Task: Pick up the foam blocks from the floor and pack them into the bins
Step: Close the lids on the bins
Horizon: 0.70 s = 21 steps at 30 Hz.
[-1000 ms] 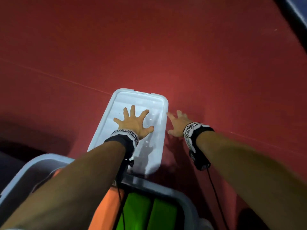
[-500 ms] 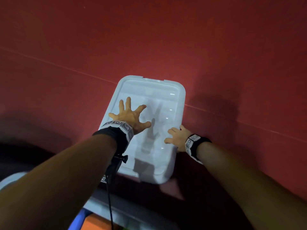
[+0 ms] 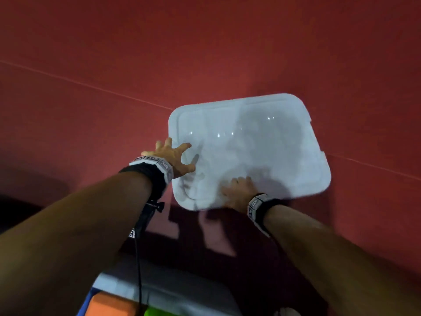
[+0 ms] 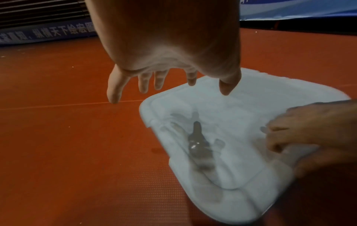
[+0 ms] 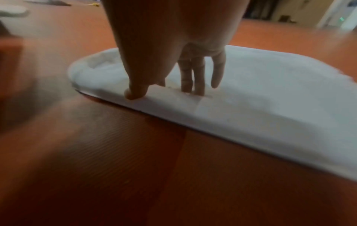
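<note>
A white plastic bin lid (image 3: 262,142) lies on the red floor, turned at an angle. My right hand (image 3: 237,190) is on its near edge: in the right wrist view the thumb sits at the rim and straight fingertips (image 5: 190,87) press on the lid (image 5: 270,94). My left hand (image 3: 173,153) hovers with spread fingers over the lid's left corner; the left wrist view shows its fingers (image 4: 160,82) hanging free above the lid (image 4: 231,119) and floor. At the bottom edge is a grey bin (image 3: 159,290) holding an orange foam block (image 3: 107,306) and a green one (image 3: 155,312).
The red floor (image 3: 205,53) has a thin pale seam running across it. A blue banner (image 4: 48,32) stands along the far wall. Dark shadows of my arms fall on the floor between the lid and the bin.
The lid has slid to the right and rotated under my right hand. My left hand, earlier flat on the lid's middle, now hovers at its left corner.
</note>
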Tool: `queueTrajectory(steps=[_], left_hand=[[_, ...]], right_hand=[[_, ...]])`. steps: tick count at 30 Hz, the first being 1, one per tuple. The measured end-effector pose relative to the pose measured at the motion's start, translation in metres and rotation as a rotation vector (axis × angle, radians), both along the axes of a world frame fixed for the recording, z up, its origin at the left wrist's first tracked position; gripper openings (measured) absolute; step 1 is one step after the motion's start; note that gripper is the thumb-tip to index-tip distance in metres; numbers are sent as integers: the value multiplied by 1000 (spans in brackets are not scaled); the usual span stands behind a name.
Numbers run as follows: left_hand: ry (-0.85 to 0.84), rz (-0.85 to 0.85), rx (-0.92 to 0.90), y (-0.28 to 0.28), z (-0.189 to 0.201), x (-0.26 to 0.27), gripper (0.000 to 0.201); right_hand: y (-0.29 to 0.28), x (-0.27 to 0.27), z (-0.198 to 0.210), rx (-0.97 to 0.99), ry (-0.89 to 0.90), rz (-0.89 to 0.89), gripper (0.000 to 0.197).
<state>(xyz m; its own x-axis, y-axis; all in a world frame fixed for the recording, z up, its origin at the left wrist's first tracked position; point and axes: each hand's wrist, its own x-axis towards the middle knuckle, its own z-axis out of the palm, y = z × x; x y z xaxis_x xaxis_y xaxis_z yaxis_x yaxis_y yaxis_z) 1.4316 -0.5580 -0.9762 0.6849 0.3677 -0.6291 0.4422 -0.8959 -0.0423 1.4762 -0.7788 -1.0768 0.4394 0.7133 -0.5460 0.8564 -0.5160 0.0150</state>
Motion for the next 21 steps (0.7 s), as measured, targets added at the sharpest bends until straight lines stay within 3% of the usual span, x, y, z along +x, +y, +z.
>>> queueTrajectory(steps=[2, 6, 9, 12, 16, 18, 21], left_hand=[[32, -16, -36, -6, -8, 5, 75], [66, -26, -123, -30, -29, 15, 78], [83, -27, -136, -49, -43, 24, 80], [65, -40, -127, -75, -60, 42, 91], [-12, 79, -111, -89, -77, 48, 94], [-7, 128, -74, -89, -86, 52, 98], [61, 196, -24, -91, -96, 61, 114]], right_hand=[[-10, -2, 1, 87, 67, -67, 43], [-54, 35, 7, 167, 78, -493, 49], [-110, 68, 7, 93, -64, -905, 65], [-177, 85, 7, -122, -59, -1280, 101], [-223, 73, -4, -104, 1, -1472, 130], [-229, 65, -16, -61, 83, -1515, 132], [-229, 64, -25, -67, 63, -1583, 133]])
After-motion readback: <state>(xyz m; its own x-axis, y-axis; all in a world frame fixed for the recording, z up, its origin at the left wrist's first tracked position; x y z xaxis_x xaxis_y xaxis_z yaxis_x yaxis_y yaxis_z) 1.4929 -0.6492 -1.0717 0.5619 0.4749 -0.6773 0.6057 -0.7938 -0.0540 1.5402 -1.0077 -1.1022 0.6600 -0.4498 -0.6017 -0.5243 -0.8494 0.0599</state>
